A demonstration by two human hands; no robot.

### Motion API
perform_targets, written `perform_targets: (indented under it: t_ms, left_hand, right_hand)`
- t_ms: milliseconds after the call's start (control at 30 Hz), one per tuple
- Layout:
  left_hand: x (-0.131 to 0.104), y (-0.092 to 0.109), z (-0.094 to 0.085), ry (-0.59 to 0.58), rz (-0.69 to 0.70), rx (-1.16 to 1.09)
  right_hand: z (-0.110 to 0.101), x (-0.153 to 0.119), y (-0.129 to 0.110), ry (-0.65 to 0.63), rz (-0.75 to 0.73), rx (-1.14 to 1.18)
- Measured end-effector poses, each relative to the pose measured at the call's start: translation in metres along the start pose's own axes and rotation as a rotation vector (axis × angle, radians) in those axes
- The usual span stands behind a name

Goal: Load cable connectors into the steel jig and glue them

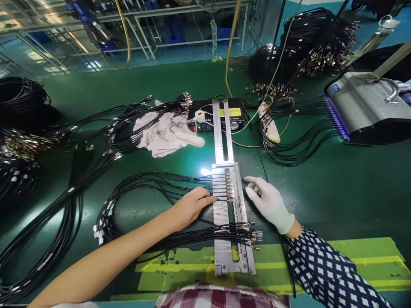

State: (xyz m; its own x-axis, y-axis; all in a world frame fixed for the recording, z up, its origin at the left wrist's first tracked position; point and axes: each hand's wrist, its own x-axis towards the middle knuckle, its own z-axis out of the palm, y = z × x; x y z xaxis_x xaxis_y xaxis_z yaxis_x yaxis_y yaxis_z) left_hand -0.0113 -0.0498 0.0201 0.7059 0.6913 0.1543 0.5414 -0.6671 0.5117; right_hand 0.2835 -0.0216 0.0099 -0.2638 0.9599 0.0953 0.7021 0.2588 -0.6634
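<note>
Left hand, bare, at left edge of metal jig, fingertips on black cable; firm pinch or light press, cannot tell. Cable lies across jig in row with others, tips toward jig's right side. Right hand, white-gloved, just right of jig, fingers curled, thumb and forefinger narrowly apart, seemingly holding nothing, though view is small. Loose bundle crosses jig nearer person. Black box sits by jig's far end, white cloth left of it.
</note>
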Motion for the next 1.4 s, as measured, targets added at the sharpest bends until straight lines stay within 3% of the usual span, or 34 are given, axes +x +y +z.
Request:
perform_targets:
  t_ms: [200,400,533,633,767,900,1100,1400]
  left_hand:
    - [0.002,-0.001,-0.002,-0.025,0.013,0.077]
    - [-0.003,-0.003,0.015,0.067,0.011,-0.027]
    - [-0.013,0.004,0.027,0.169,-0.078,0.177]
    - [-0.020,0.012,0.031,0.138,-0.146,0.303]
    - [-0.027,0.017,0.021,0.023,-0.169,0.245]
    - [-0.038,0.020,0.008,-0.065,-0.082,0.068]
    - [-0.037,0.018,0.010,0.091,-0.062,0.006]
    - [-0.011,0.009,0.000,-0.013,0.022,0.172]
  right_hand:
    - [0.000,0.002,0.002,-0.021,0.005,0.009]
    - [0.001,-0.012,-0.002,-0.061,-0.126,0.011]
    - [0.004,-0.022,-0.006,-0.128,-0.197,0.026]
    - [0.005,-0.019,-0.007,-0.125,-0.173,0.079]
    - [0.005,-0.014,-0.006,-0.109,-0.155,0.069]
    - [0.006,-0.016,-0.005,-0.117,-0.169,0.047]
    - [0.008,-0.016,-0.005,-0.093,-0.162,0.021]
    - [0.006,-0.014,-0.008,-0.104,-0.149,0.048]
